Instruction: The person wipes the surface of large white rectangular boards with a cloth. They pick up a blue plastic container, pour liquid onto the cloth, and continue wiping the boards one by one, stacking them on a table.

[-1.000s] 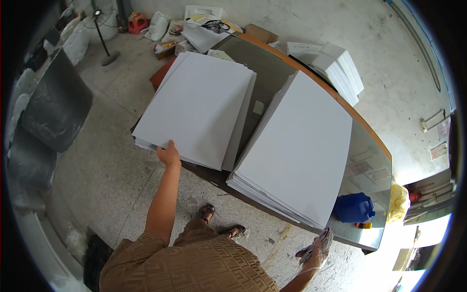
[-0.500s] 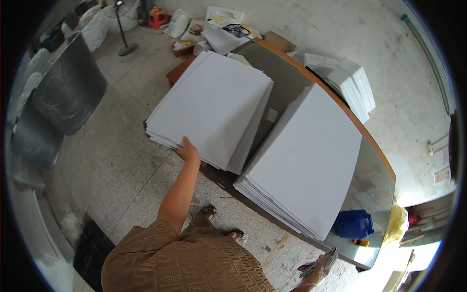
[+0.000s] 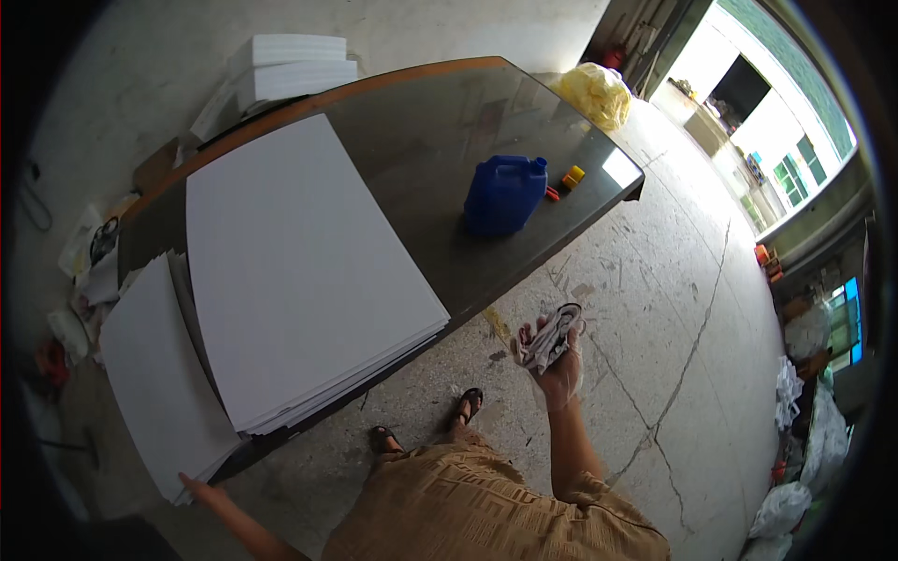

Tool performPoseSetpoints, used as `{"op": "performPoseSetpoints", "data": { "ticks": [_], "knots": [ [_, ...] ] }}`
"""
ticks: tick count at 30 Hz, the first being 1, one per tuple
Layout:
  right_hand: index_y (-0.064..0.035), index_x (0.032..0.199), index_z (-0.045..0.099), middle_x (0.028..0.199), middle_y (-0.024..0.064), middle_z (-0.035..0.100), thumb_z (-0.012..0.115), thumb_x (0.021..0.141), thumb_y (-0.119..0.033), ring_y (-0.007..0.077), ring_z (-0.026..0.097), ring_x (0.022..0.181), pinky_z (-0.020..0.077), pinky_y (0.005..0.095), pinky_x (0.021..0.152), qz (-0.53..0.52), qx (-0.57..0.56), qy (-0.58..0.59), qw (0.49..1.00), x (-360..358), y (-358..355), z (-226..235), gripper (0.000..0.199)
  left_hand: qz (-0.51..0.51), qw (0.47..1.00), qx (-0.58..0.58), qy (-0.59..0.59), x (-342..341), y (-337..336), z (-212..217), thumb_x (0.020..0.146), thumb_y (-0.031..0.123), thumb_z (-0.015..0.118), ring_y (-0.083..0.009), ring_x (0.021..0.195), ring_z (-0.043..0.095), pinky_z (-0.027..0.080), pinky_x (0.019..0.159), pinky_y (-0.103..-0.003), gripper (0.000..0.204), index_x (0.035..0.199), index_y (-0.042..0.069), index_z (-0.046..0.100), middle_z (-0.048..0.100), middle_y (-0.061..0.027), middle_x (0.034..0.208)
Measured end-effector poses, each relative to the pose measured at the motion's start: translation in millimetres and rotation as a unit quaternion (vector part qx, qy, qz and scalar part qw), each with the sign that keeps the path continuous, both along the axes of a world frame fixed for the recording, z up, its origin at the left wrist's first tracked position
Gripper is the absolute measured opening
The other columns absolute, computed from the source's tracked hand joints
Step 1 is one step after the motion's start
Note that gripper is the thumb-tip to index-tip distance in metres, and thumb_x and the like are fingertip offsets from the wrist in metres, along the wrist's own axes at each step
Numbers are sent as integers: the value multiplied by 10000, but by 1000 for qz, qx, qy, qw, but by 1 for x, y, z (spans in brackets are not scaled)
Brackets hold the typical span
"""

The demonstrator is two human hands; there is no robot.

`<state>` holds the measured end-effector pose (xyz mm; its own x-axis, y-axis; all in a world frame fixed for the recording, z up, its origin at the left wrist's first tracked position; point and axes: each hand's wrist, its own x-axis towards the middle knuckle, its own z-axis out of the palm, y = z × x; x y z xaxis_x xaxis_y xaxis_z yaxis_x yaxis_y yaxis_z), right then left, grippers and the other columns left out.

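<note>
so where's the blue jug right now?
Head view, upper middle: the blue jug stands on the dark table near its right end, beside a small yellow cap, right of the big white sheet stack.

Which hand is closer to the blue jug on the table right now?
Right. The right hand, clutching a rag, is below the blue jug; the left hand is far off.

The right hand [image 3: 554,360] is raised in front of the body with the forearm rising nearly upright from the lower edge of the view, its fingers curled closed around something crumpled. The left hand [image 3: 198,486] reaches low and out to the left, arm stretched, fingertips at the near left corner of the surface; its grip is hard to make out.
</note>
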<state>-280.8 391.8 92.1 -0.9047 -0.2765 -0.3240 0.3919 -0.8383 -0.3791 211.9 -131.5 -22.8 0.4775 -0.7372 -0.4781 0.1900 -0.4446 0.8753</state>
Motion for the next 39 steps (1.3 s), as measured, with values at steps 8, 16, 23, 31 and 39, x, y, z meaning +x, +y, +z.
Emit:
{"op": "performPoseSetpoints", "data": {
  "ticks": [8, 16, 23, 31, 39],
  "knots": [
    [1, 1265, 522, 1174, 177, 604, 627, 945, -408, 345, 631, 1041, 574, 473, 879, 76, -220, 10, 973, -59, 26, -22, 529, -220, 796, -520, -220, -194, 67, 185, 1027, 241, 498, -296, 1184, 588, 473, 1009, -416, 503, 1419, -48, 370, 559, -193, 1322],
    [-23, 1284, 498, 1090, 118, 611, 674, 791, -56, 245, 660, 853, 597, 357, 695, 169, 29, 44, 984, -128, 91, -55, 524, -686, 555, -462, -94, -481, 217, 236, 1009, 142, 535, -241, 1216, 560, 438, 1040, -374, 482, 1449, 5, 394, 553, -169, 1330],
    [-14, 1252, 527, 1047, 136, 652, 671, 842, -112, 290, 683, 925, 611, 440, 775, 41, 76, -58, 995, -161, 108, -60, 446, -780, 325, -483, -230, -688, 268, 211, 927, 177, 647, -325, 1274, 525, 421, 1065, -391, 526, 1387, -12, 472, 550, -204, 1345],
    [-42, 1195, 586, 1059, 184, 667, 556, 993, -383, 425, 649, 1049, 537, 608, 919, -74, -144, -58, 985, -205, 102, -64, 397, -808, 305, -465, -194, -838, 254, 155, 947, 279, 655, -274, 972, 653, 505, 865, -367, 415, 1245, -6, 603, 679, -178, 1067],
    [-89, 1197, 577, 1008, 143, 640, 512, 987, -503, 411, 647, 1034, 573, 598, 837, -71, -180, -111, 975, -228, 88, -93, 468, -836, 266, -474, -77, -843, 256, 152, 970, 214, 622, -230, 836, 661, 506, 763, -330, 290, 1184, 18, 644, 700, -125, 925]
  ]
}}
